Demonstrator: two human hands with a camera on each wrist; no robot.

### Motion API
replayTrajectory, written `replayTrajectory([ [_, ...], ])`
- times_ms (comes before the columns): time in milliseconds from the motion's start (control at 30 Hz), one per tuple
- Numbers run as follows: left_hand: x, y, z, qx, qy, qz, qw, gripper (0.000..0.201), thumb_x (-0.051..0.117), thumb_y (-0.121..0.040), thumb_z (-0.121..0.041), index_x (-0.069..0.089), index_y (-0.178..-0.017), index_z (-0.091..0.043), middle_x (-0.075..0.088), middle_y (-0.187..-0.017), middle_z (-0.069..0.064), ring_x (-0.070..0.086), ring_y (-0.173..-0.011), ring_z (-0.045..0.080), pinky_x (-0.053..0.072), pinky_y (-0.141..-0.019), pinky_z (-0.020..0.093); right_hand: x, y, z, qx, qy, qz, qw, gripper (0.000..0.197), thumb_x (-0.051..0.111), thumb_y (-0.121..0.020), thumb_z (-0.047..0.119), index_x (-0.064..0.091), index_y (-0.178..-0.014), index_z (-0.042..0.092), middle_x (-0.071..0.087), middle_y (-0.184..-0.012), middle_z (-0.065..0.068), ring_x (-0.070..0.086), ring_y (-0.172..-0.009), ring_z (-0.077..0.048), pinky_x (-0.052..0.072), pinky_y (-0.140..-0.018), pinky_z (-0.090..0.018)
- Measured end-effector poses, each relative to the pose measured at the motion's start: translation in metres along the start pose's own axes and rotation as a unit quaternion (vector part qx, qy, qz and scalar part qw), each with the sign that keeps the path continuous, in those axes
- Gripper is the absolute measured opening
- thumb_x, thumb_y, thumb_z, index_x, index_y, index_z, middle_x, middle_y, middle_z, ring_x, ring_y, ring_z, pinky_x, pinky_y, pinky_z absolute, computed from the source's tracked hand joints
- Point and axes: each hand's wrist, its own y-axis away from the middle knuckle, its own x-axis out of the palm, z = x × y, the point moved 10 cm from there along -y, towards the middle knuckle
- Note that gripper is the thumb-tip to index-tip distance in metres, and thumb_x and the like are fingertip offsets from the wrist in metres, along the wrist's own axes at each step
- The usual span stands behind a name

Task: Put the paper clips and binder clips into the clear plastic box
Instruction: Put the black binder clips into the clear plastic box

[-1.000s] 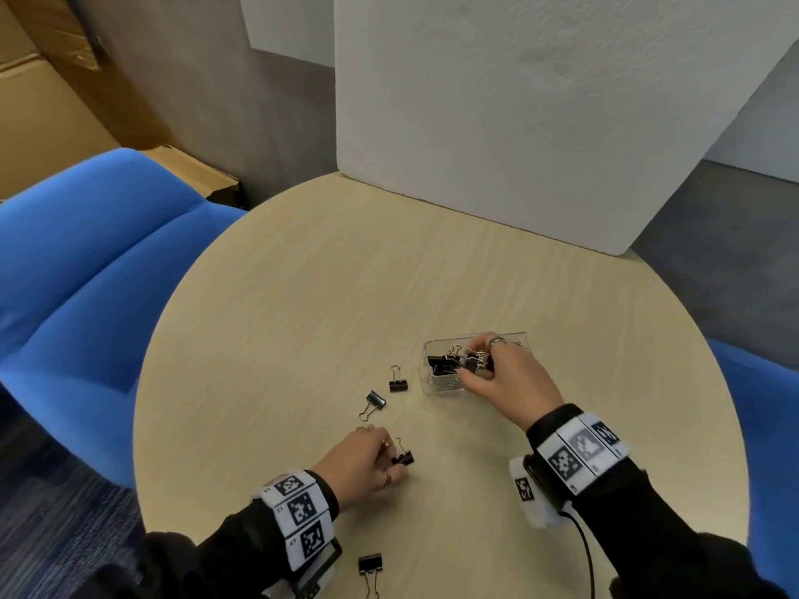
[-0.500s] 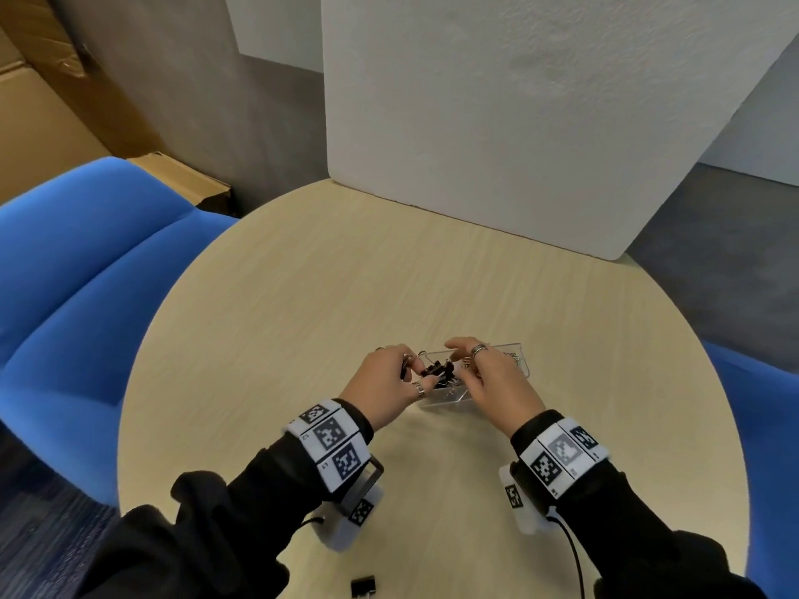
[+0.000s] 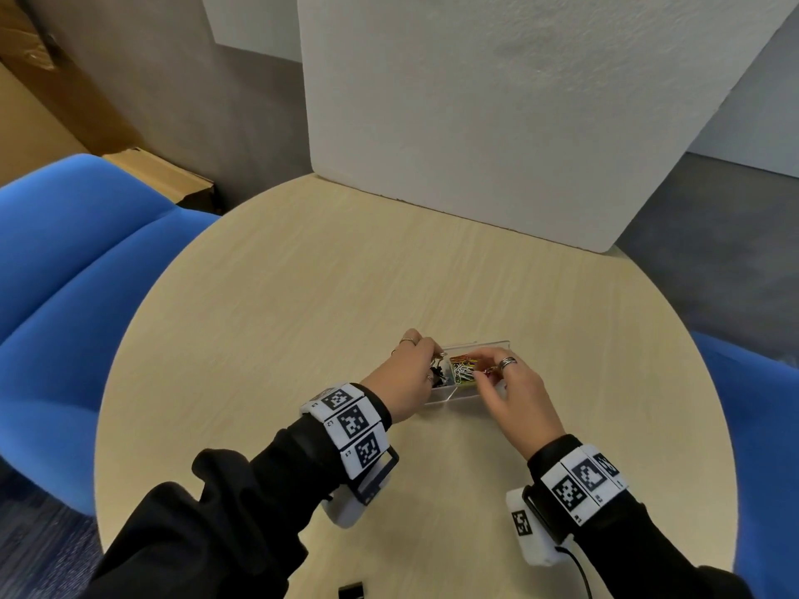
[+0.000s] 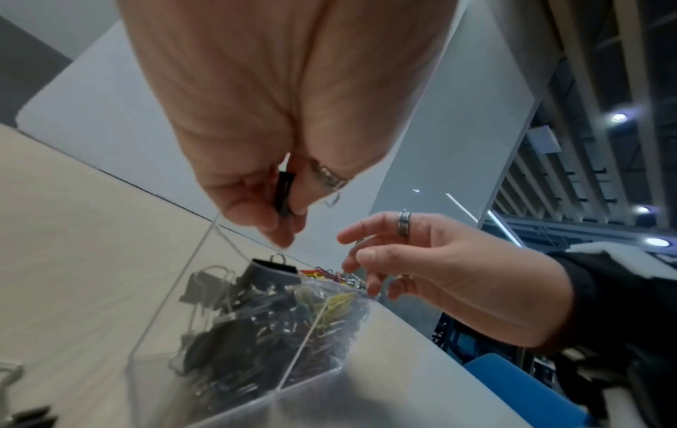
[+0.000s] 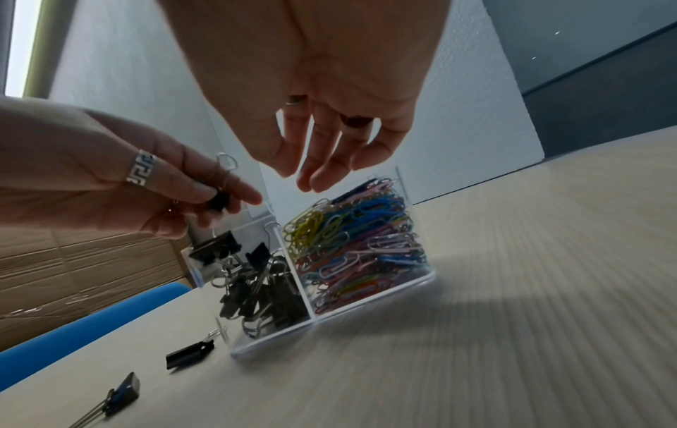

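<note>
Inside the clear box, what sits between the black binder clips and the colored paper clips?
A thin clear divider wall separates the binder clips from the paper clips; the right wrist view shows it best.

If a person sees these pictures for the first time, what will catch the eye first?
Probably the clear plastic box on the round table, with colourful paper clips in its right compartment and black binder clips in its left. Above the left compartment the left hand pinches a binder clip; the right hand hovers open over the paper clips.

A round wooden table [image 3: 302, 296] stands between 2 blue chairs [image 3: 78, 270], with a white board [image 3: 497, 101] behind.
</note>
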Motion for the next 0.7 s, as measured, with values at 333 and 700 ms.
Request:
replayTrajectory([
  [333,-0.019,0.006,0.004,0.025,-0.072,-0.082,0.994,0.042,0.053,-0.090,-0.010,0.049,-0.129,-0.025,0.063,-0.119,0.001,0.059,-0.104,0.021,0.049,-0.088,0.037,0.006,0.002,0.005,-0.008,0.005,0.005,1.000,0.023,0.055,-0.087,0.012,0.059,-0.106,0.026,0.057,-0.097,0.009,0.056,-0.086,-0.009,0.045,-0.089,-0.043],
  [700,-0.035,0.032,0.083,-0.066,-0.127,-0.017,0.990,0.038,0.057,-0.089,-0.025,0.048,-0.126,-0.028,0.056,-0.123,-0.005,0.054,-0.102,0.013,0.047,-0.083,0.029,0.070,0.023,0.050,-0.084,-0.001,0.188,0.979,0.024,0.056,-0.087,0.015,0.061,-0.109,0.024,0.057,-0.095,0.008,0.053,-0.080,-0.007,0.043,-0.076,-0.021],
])
